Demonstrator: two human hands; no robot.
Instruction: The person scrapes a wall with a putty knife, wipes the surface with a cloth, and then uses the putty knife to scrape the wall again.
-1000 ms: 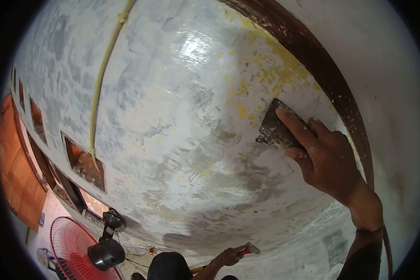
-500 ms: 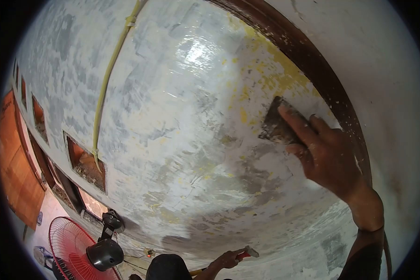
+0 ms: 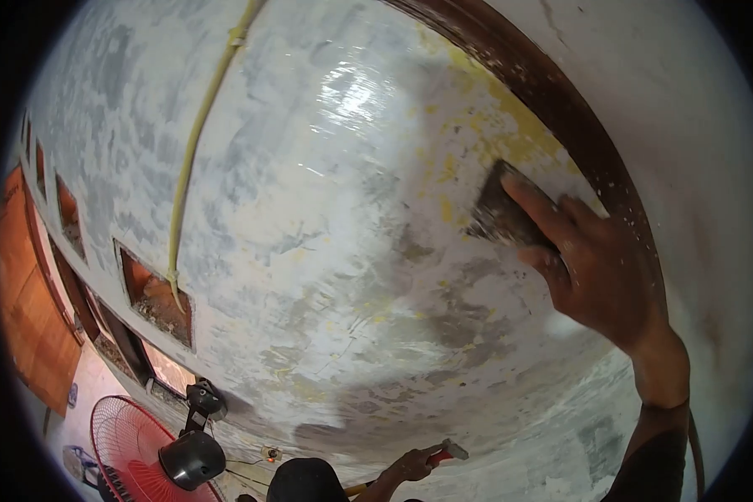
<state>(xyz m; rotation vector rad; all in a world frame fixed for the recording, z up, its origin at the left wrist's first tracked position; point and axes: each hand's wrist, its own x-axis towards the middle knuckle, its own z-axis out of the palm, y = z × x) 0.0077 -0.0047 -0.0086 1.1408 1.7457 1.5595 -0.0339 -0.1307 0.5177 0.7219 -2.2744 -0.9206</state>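
My right hand (image 3: pixel 602 272) is closed on a dark flat putty spreader (image 3: pixel 510 209), with the index finger stretched along its back. The blade lies against the wall (image 3: pixel 351 209), which is patched with white and grey filler. Yellow paint (image 3: pixel 519 125) shows just above the spreader. Low in the view, my left hand (image 3: pixel 412 465) grips a red-handled putty knife (image 3: pixel 448 453), its pale blade end pointing up and to the right. That hand is small in the picture, and its forearm runs off the bottom edge.
A brown wooden trim (image 3: pixel 577 109) curves along the right side. A yellow conduit (image 3: pixel 197 151) runs down to a square wall opening (image 3: pixel 155 293). At lower left stands a red fan (image 3: pixel 134 448) with a black motor. A black rounded shape (image 3: pixel 305 481) sits at the bottom.
My right hand and the spreader have shifted slightly to the right, still at the wall. The putty knife in my left hand has moved a little right. The view has shifted slightly.
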